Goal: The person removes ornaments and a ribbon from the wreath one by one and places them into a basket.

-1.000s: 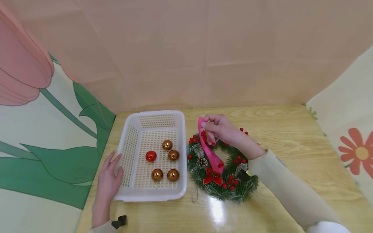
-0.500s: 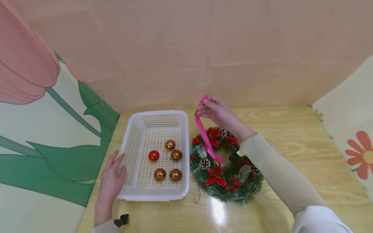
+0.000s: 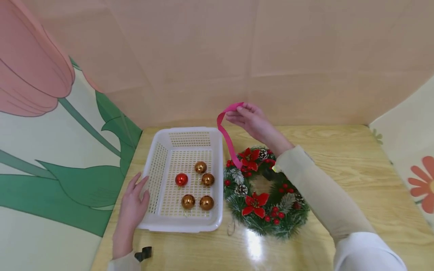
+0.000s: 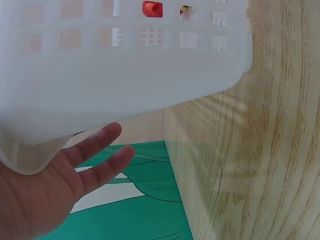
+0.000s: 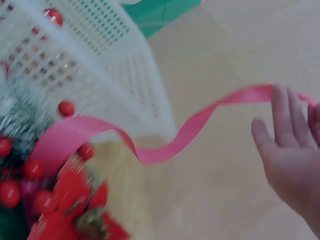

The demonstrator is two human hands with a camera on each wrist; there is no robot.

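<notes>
My right hand (image 3: 252, 120) pinches a pink ribbon (image 3: 228, 140) near one end, above the far side of the wreath. In the right wrist view the ribbon (image 5: 172, 146) runs in a wavy curve from the hand down to the wreath. The green wreath (image 3: 234, 203) carries red flowers, red berries and pine cones, and lies flat on the table. My left hand (image 3: 132, 205) has its fingers extended beside the left wall of a white plastic basket (image 3: 169, 226). From the left wrist view I cannot tell whether the fingers touch the basket wall (image 4: 125, 85).
Inside the basket lie a red ball (image 3: 181, 180) and several copper-coloured balls (image 3: 188, 202). The basket stands close to the wreath's left side on the wooden table (image 3: 352, 177). A plain cloth backdrop (image 3: 203, 64) rises behind the table, with printed panels at both sides.
My right hand has risen away from the wreath toward the back, drawing the ribbon up and out of the wreath's middle. The left hand keeps its place by the basket.
</notes>
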